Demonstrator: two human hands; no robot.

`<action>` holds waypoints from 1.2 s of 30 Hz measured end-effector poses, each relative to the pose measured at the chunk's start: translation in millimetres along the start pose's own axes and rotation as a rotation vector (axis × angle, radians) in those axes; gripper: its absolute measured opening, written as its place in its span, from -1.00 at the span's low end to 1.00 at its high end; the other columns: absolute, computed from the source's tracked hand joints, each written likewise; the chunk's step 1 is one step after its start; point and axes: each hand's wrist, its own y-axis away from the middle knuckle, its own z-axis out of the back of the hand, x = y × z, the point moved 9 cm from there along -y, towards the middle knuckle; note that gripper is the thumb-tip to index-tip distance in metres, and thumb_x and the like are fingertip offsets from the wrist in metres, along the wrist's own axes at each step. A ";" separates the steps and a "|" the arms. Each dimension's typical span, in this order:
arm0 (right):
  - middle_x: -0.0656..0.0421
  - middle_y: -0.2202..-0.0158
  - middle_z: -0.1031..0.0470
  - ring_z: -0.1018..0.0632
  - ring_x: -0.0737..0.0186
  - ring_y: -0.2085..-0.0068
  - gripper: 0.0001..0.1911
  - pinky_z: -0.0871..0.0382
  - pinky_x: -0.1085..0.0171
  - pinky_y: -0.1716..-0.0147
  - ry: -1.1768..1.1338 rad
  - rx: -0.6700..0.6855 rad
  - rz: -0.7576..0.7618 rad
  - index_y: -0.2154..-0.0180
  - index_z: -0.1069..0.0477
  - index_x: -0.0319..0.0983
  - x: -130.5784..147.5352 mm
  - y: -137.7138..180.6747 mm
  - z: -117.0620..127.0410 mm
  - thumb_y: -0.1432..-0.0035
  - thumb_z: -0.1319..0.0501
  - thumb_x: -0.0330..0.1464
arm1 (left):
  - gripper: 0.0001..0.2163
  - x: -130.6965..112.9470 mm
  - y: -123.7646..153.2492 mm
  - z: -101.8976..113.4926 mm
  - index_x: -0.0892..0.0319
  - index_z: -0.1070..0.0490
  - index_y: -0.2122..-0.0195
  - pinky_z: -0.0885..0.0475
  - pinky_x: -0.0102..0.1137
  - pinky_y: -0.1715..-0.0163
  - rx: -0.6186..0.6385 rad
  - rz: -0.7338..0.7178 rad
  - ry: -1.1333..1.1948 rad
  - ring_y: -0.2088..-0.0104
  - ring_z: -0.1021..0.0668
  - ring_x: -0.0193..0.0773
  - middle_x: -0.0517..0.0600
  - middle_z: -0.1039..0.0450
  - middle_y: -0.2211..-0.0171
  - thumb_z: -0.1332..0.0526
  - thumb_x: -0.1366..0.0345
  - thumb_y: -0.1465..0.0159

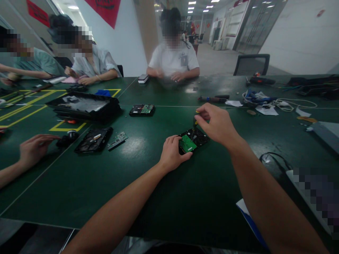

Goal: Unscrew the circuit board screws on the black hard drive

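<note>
A hard drive (202, 137) lies on the green table, its green circuit board (188, 143) facing up. My left hand (172, 153) grips the drive's near left side, thumb along the near edge and fingers on the far one. Above it, my right hand (215, 121) pinches a small screwdriver (195, 123) with a black and yellow handle. The screwdriver stands nearly upright, its shaft reaching down to the drive beside the green board. Whether the tip sits in a screw is too small to tell.
Left of me are another hard drive (94, 140), a loose circuit board (118, 140), a black tray (84, 106) and a co-worker's hand (34, 150). A third drive (142, 109) lies farther back. Cables (288, 102) and a grey box (327, 135) are at right. People sit opposite.
</note>
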 end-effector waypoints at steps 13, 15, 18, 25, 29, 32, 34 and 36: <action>0.08 0.22 -0.60 -0.60 0.05 0.21 -0.88 -0.48 0.05 0.16 0.015 -0.029 0.000 0.21 -0.45 -0.17 3.5 -0.8 4.0 -0.21 -0.29 -0.30 | -0.35 0.8 -0.6 -1.9 0.16 -0.31 -0.17 -0.32 0.01 -0.26 0.000 0.000 -0.006 -0.23 -0.39 0.10 0.18 -0.38 -0.17 -0.42 -0.01 -0.12; 0.07 0.21 -0.61 -0.60 0.05 0.21 -0.88 -0.48 0.05 0.15 0.028 -0.026 0.011 0.20 -0.46 -0.17 5.0 -0.6 3.9 -0.21 -0.28 -0.33 | -0.35 0.7 -0.6 -1.6 0.17 -0.31 -0.17 -0.32 0.00 -0.26 -0.002 -0.002 -0.003 -0.23 -0.38 0.10 0.19 -0.38 -0.17 -0.42 -0.01 -0.13; 0.06 0.19 -0.61 -0.61 0.04 0.22 -0.87 -0.49 0.06 0.18 0.011 -0.047 -0.022 0.21 -0.45 -0.18 1.0 -0.1 5.7 -0.17 -0.30 -0.33 | -0.34 1.4 -0.5 -2.0 0.17 -0.31 -0.17 -0.32 0.00 -0.26 0.004 0.003 -0.004 -0.23 -0.38 0.10 0.19 -0.38 -0.17 -0.43 -0.01 -0.12; 0.08 0.24 -0.61 -0.61 0.05 0.24 -0.88 -0.47 0.07 0.20 0.045 -0.028 -0.003 0.21 -0.44 -0.17 2.7 -0.1 5.5 -0.22 -0.30 -0.30 | -0.36 -0.6 -0.3 0.2 0.15 -0.31 -0.16 -0.33 0.01 -0.25 0.007 0.007 -0.006 -0.23 -0.38 0.10 0.17 -0.38 -0.18 -0.42 -0.01 -0.13; 0.07 0.20 -0.61 -0.60 0.05 0.22 -0.90 -0.45 0.06 0.16 0.079 -0.024 0.029 0.20 -0.45 -0.17 6.7 0.1 5.5 -0.23 -0.27 -0.32 | -0.37 -1.7 -0.3 1.4 0.12 -0.31 -0.16 -0.33 0.03 -0.25 0.006 0.006 0.000 -0.23 -0.39 0.12 0.16 -0.37 -0.18 -0.43 0.00 -0.13; 0.06 0.22 -0.61 -0.60 0.05 0.24 -0.88 -0.45 0.08 0.21 0.070 -0.055 -0.016 0.22 -0.43 -0.18 1.5 0.2 7.2 -0.20 -0.30 -0.32 | -0.37 -1.1 -0.4 0.8 0.13 -0.31 -0.16 -0.32 0.02 -0.26 0.005 0.004 0.001 -0.23 -0.39 0.11 0.17 -0.38 -0.17 -0.42 0.00 -0.12; 0.07 0.24 -0.60 -0.60 0.06 0.26 -0.86 -0.44 0.10 0.24 0.059 -0.063 -0.034 0.23 -0.41 -0.18 -0.8 0.2 7.4 -0.19 -0.32 -0.30 | -0.36 -0.5 -0.5 0.4 0.15 -0.31 -0.16 -0.32 0.00 -0.26 0.003 0.004 0.000 -0.23 -0.39 0.10 0.17 -0.38 -0.17 -0.42 -0.01 -0.12; 0.08 0.26 -0.60 -0.59 0.06 0.26 -0.87 -0.42 0.10 0.25 0.063 -0.057 -0.026 0.25 -0.41 -0.17 0.4 0.0 7.0 -0.21 -0.31 -0.28 | -0.35 -0.5 -0.6 0.0 0.17 -0.31 -0.16 -0.32 -0.01 -0.26 0.003 0.002 -0.002 -0.22 -0.39 0.09 0.18 -0.38 -0.17 -0.42 -0.01 -0.13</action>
